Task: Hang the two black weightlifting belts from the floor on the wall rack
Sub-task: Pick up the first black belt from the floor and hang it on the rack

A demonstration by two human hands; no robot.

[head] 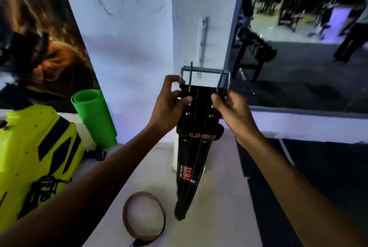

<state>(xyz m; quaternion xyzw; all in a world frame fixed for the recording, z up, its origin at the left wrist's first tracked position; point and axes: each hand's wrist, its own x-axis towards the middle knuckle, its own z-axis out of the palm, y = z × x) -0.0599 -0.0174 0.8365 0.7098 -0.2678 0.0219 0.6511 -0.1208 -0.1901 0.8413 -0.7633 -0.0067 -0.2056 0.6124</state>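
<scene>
- At the far left a yellow-green machine housing (33, 153) stands by the wall, with a rolled green mat (93, 117) upright just beside it; neither belongs to the task.
- On the pale floor (219, 197) lies a coiled belt (144, 217), brownish in this light; whether it is the second task belt cannot be told.
- The left hand (169, 105) pinches the left side of the black belt (196, 127) just under its metal buckle (205, 76), thumb on the front face.
- The belt hangs straight down from the grip, long axis vertical, its tail end near the floor and clear of the coiled one.
- The right hand (232, 109) is closed on the belt's right edge at the same height, so both hands share the load evenly.
- The wall rack (202, 45), a pale vertical bar with pegs on the white column, sits above and just behind the buckle. Judging from this, the buckle frame must rise and go forward onto a peg; both hands are about equally near.
</scene>
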